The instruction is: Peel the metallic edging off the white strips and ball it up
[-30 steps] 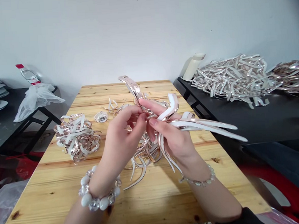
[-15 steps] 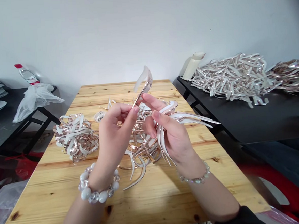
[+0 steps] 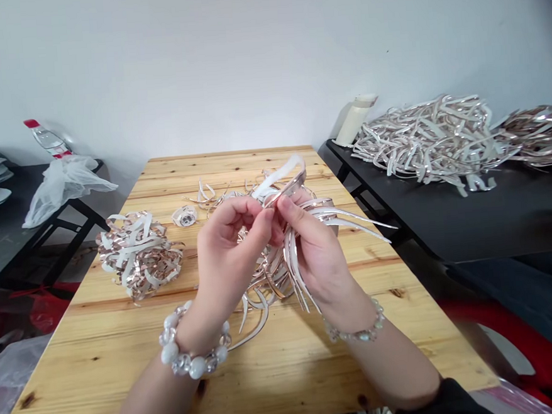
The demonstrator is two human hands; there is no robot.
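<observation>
Holding strip bunch (image 3: 293, 262) in R hand (image 3: 324, 257), pinching strip (image 3: 278, 174) w/ L hand (image 3: 225, 255); leaving loose strips (image 3: 272, 276) ungathered btwn side edges of surface (image 3: 288, 376).

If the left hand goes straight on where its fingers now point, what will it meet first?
The left hand would probably meet the right hand first, at its thumb and fingers, just past the curved strip at both hands' fingertips; exact depth is unclear.

Both hands, left (image 3: 234, 251) and right (image 3: 314, 248), meet over the wooden worktop (image 3: 125, 350), pinching what seems one shiny curved strip (image 3: 281, 175); more strips (image 3: 296, 265) fan from the right.
</observation>
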